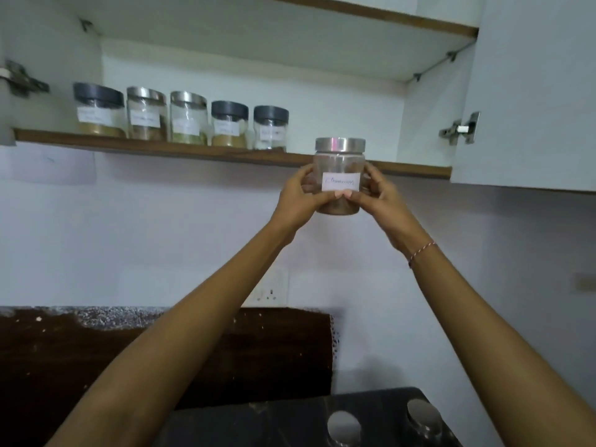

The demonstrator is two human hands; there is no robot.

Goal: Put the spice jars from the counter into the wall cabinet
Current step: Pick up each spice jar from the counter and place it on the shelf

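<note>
I hold a clear spice jar (340,162) with a steel lid and a white handwritten label, raised in front of the open wall cabinet's lower shelf edge (200,153). My left hand (298,201) grips its left side and my right hand (379,196) its right side, thumbs meeting under the label. Brown spice fills the jar's bottom. On the shelf to the left stands a row of several labelled jars (187,119), some with dark lids, some with steel lids. The shelf to the right of that row is bare.
The cabinet door (532,91) hangs open at the right, its hinge (461,129) jutting inward. An upper shelf (371,12) sits above. Below are a wall socket (269,293), a dark counter backsplash (161,350) and two steel lids (343,427) on a black surface.
</note>
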